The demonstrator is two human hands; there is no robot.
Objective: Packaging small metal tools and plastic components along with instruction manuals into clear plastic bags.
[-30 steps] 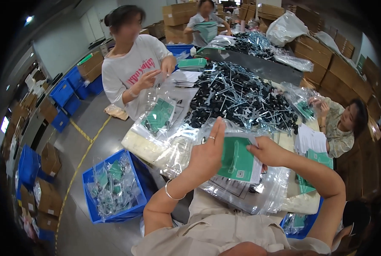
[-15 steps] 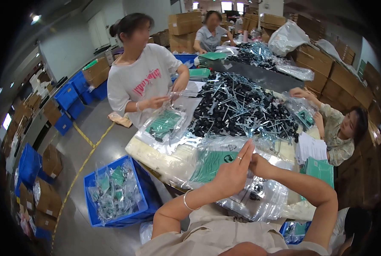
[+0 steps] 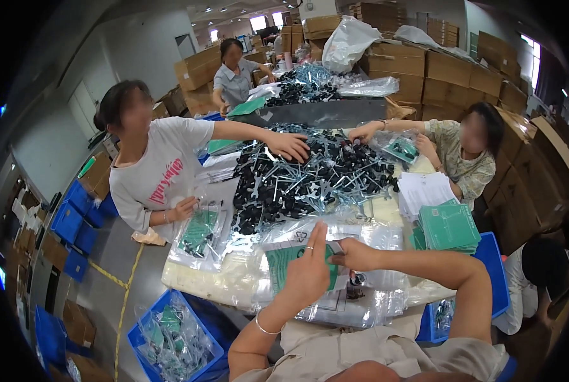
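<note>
My left hand (image 3: pixel 309 270) is over a green leaflet (image 3: pixel 281 264) at the near edge of the table, its fingers stretched out and pointing away from me; its thumb is hidden. Beside it, my right hand (image 3: pixel 356 256) has bent fingers closed in a pinch on the edge of green-and-white paper, which shows between both hands. Whether this is the same leaflet I cannot tell. Beneath both hands lie stacked clear plastic bags (image 3: pixel 377 302). Beyond them rises a heap of metal wrenches, bolts and black parts (image 3: pixel 310 184).
Blue bins with bagged sets stand at the left (image 3: pixel 217 340) and right (image 3: pixel 491 267). Green booklets (image 3: pixel 450 229) and white sheets (image 3: pixel 424 191) are stacked at right. Co-workers work at left (image 3: pixel 163 165), right (image 3: pixel 456 153) and far end (image 3: pixel 233 79). Cartons (image 3: pixel 450 70) line the back.
The view has swung right. My right hand now pinches the paper, and green shows between my hands. The left co-worker has reached an arm onto the heap; the right one reaches to it too.
</note>
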